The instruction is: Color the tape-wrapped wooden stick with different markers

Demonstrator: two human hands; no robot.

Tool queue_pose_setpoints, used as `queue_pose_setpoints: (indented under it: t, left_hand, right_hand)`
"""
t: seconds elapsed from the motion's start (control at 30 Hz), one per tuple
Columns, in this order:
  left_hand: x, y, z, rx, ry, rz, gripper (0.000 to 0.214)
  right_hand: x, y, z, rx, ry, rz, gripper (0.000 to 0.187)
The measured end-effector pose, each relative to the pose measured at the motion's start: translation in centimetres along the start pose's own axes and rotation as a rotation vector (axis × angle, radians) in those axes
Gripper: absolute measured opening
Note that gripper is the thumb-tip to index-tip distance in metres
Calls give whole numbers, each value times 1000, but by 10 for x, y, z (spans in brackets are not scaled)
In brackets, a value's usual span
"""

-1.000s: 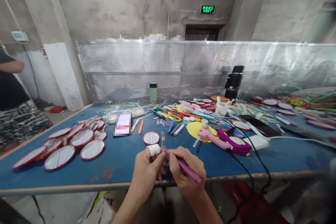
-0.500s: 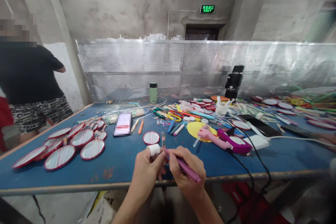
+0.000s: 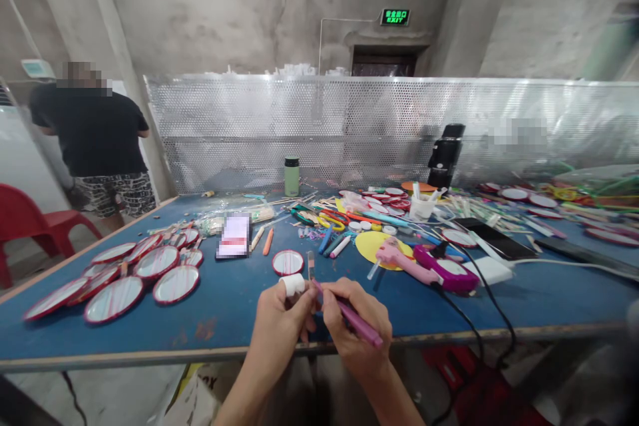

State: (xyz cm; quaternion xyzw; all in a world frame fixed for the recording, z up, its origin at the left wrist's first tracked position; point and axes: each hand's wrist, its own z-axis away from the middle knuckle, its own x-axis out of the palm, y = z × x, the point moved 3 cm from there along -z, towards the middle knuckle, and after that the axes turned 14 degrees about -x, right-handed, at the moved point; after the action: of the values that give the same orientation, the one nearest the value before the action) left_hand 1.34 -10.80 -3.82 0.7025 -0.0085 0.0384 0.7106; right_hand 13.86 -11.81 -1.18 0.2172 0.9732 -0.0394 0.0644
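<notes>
My left hand (image 3: 279, 329) is closed around a small white cap-like piece (image 3: 292, 284) held up at the near edge of the blue table (image 3: 224, 306). My right hand (image 3: 357, 326) grips a pink pen-like tool (image 3: 352, 317), its tip pointing up-left toward the white piece. Both hands meet just above the table's front edge. A small round red-rimmed mirror (image 3: 287, 262) and a thin clear stick (image 3: 310, 265) lie right beyond them.
Several red-rimmed oval mirrors (image 3: 124, 273) lie at the left. A pink glue gun (image 3: 399, 259) with a black cable, a yellow disc (image 3: 372, 244), pens, scissors, a green bottle (image 3: 291, 176) and a phone (image 3: 492, 237) crowd the middle and right. A person in black (image 3: 94, 140) stands at the far left by a red chair (image 3: 27, 223).
My hands have hardly moved. The person at the left has walked further away from the table, uncovering the red chair.
</notes>
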Motion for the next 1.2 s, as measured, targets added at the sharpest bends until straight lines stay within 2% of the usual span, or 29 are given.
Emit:
queue_pose_setpoints:
  t: [0.3, 1.2]
  left_hand:
    - [1, 6, 2, -11, 16, -14, 31]
    - [-1, -1, -1, -6, 12, -34, 31]
  right_hand:
    - [0, 1, 3, 18, 8, 7, 12]
    - [0, 2, 3, 25, 6, 53, 11]
